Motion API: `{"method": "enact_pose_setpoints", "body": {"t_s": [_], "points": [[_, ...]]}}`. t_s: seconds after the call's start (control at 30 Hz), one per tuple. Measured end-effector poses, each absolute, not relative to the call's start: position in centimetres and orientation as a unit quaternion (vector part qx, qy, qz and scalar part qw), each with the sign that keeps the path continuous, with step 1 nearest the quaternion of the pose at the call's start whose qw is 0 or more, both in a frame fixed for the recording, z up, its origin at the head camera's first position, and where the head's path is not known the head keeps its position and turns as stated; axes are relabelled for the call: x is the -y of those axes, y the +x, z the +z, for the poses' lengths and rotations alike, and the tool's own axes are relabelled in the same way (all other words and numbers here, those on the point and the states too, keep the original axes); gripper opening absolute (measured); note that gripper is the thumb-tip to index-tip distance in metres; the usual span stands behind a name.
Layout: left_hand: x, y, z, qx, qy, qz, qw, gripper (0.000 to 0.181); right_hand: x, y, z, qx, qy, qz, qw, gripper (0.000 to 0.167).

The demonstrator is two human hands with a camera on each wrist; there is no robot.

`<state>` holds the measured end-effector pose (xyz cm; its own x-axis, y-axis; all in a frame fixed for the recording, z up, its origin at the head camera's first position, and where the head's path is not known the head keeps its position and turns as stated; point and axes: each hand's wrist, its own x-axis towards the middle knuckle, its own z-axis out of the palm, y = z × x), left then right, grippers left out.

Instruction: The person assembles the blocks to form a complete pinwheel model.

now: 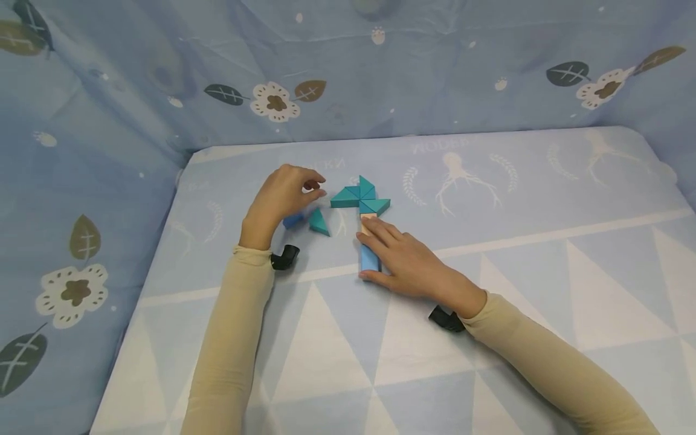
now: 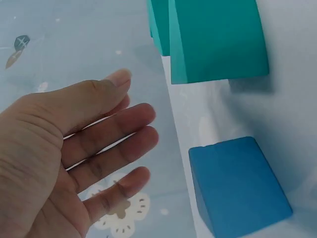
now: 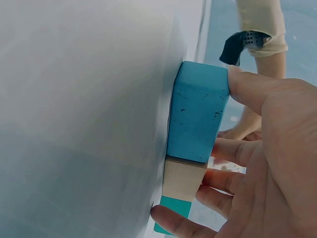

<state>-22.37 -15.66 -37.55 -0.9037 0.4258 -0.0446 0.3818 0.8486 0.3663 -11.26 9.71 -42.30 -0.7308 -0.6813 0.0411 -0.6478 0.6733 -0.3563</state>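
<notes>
Teal triangular blocks (image 1: 367,192) form a pinwheel shape on the table. A natural wood block (image 3: 184,177) and a blue block (image 3: 198,116) line up below it like a stem. My right hand (image 1: 410,263) lies across this stem, its fingers touching the blocks and its thumb at the blue block's near end. Left of the pinwheel, my left hand (image 1: 283,193) hovers with loosely bent fingers, holding nothing. Close to it lie a loose teal triangular block (image 1: 318,222) and another blue block (image 2: 237,188), partly hidden by the hand in the head view.
A patterned light-blue and white cloth (image 1: 321,338) covers the table. Behind and to the left hangs a blue curtain (image 1: 408,78) with flowers and leaves. Black wrist devices (image 1: 285,258) sit at both cuffs.
</notes>
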Motion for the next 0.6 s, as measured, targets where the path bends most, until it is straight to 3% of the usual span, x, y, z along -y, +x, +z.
{"method": "enact_pose_setpoints", "body": {"t_s": [0.2,0.43,0.6], "points": [[16.4,-21.5,-37.3,-0.955,0.208,0.179,0.112,0.036,-9.9,-11.2,-42.3,-0.916,-0.358,-0.175,0.045,0.070],[17.8,-19.5,-37.6,-0.953,0.233,0.177,0.082,0.042,-9.8,-11.2,-42.2,-0.913,-0.363,-0.182,0.041,0.069],[17.7,-18.4,-38.6,-0.946,0.260,0.169,0.097,0.045,-9.6,-11.1,-42.4,-0.913,-0.366,-0.178,0.041,0.069]]}}
